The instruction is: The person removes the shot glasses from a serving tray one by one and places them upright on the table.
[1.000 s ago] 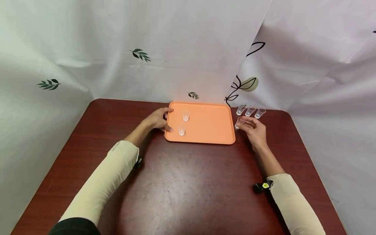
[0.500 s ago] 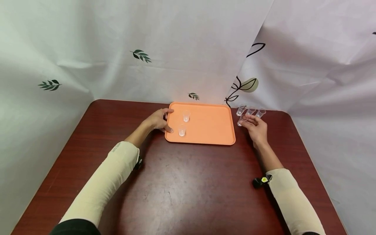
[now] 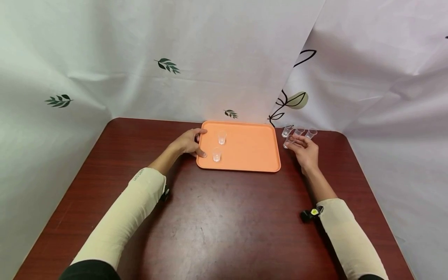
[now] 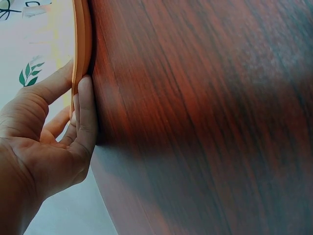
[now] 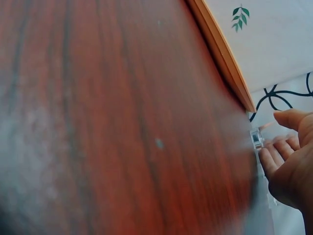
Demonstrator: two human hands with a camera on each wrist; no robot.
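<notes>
My left hand (image 3: 189,142) grips the left rim of an orange tray (image 3: 245,165), with its thumb and fingers around the edge. In the left wrist view the tray's side (image 4: 83,39) runs up from between the fingers. Two small clear plastic cups stand upright on the tray's left part, a rear cup (image 3: 222,137) and a front cup (image 3: 216,155). Beyond the tray's right side, my right hand (image 3: 306,153) holds another clear cup (image 3: 288,142) between thumb and fingers, low over the table. Its base (image 5: 256,139) shows past the fingertips in the right wrist view.
Behind the right hand, three clear cups stand in a row, the left one (image 3: 287,131) nearest the tray and the right one (image 3: 310,133) partly behind the fingers. The dark red-brown table (image 3: 224,217) meets a white patterned curtain (image 3: 210,77) at the back.
My right hand has shifted the held cup slightly to the right and back, away from the tray and closer to the row. The left hand and tray have stayed put.
</notes>
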